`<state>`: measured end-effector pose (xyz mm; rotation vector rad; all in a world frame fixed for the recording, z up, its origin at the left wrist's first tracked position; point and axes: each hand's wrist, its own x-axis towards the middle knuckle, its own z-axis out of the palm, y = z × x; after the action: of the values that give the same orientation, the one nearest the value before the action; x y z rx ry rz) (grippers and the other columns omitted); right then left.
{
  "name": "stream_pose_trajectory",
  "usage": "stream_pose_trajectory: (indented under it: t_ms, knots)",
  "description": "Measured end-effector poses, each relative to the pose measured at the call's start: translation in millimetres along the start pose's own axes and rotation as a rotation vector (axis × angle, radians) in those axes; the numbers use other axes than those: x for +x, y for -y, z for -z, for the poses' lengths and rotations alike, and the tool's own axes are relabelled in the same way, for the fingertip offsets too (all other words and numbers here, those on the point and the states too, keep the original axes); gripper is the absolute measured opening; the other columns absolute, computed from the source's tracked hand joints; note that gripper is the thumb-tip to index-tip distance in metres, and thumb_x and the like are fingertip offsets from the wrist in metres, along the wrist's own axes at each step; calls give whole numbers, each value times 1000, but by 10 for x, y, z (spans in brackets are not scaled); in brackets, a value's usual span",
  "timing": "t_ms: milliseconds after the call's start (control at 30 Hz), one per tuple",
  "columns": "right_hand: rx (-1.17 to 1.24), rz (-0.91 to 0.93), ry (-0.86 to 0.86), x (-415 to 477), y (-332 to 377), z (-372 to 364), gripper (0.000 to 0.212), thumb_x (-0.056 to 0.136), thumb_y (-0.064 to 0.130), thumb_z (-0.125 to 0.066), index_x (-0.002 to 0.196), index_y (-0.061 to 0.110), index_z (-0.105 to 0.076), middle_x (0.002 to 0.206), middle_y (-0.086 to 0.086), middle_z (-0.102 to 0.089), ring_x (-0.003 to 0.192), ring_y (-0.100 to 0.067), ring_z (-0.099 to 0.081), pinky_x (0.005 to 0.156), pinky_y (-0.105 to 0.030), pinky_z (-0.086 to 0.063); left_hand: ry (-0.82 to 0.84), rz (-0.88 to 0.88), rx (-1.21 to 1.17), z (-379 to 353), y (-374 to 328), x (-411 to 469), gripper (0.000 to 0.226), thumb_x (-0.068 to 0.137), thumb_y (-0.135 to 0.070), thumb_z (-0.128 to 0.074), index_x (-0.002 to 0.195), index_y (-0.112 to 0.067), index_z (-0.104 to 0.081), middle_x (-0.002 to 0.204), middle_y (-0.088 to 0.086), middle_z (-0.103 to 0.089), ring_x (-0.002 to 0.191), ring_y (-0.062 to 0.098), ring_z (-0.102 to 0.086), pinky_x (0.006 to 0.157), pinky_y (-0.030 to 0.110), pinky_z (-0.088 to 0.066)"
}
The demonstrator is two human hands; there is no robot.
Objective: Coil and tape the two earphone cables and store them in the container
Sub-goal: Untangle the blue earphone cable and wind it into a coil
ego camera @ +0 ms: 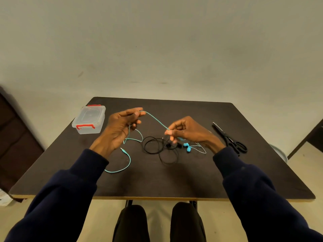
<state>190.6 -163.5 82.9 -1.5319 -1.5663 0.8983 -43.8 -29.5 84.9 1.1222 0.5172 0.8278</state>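
Presently, the thin turquoise earphone cable (156, 120) is pinched between the left hand (122, 124) and right hand (185, 131) above the dark worktop (192, 175), slack trailing down. Light and limp, it is likely best held near the plug (122, 150).

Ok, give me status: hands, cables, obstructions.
Left hand grips teal cable, right hand pinches it, span lifted between. Black cable loose on table, untaped. Container lid on. Nothing blocking.

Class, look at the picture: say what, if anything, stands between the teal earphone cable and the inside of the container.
The container has its lid on, blocking entry. No other object lies on the table between it and the teal cable.
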Motion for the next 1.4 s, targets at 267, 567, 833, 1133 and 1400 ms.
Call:
stream_pose_trajectory:
  t_ms: [267,567,833,1133,1400]
  knots:
    - [-220,58,-106,34,171,54,15,97,24,-66,99,16,-78,74,-6,-71,62,-9,-59,56,-15,-45,154,224,576,-81,-148,-121,47,96,-52,-52,115,-11,-66,100,18,-76,83,38,-73,75,37,-56]
    - [-326,55,84,215,365,-256,16,92,23,-72,95,8,-77,72,-1,-75,59,-2,-65,62,-18,-49,308,183,823,-180,-259,-210,38,89,-40,-67,98,-5,-76,83,10,-78,56,11,-67,50,17,-50]
    - [-283,-38,110,102,203,-98,17,90,22,-74,95,5,-75,78,-6,-75,62,-10,-66,60,-18,-52,185,207,895,126,-197,-149,21,95,-21,-63,89,-5,-75,74,8,-75,55,9,-64,48,14,-45]
    - [-190,-29,-8,-26,142,23,14,95,18,-69,97,7,-77,73,-5,-74,51,-9,-54,48,-17,-43,300,107,1035,235,-24,-110,25,87,-10,-74,111,-16,-74,106,-6,-75,97,2,-70,93,27,-55]
    - [-172,42,-92,134,302,-155,16,90,20,-74,94,4,-75,74,-8,-76,56,-17,-61,48,-19,-44,334,-43,762,-302,116,-115,25,87,-24,-71,104,-6,-76,87,5,-78,77,14,-71,75,24,-57]
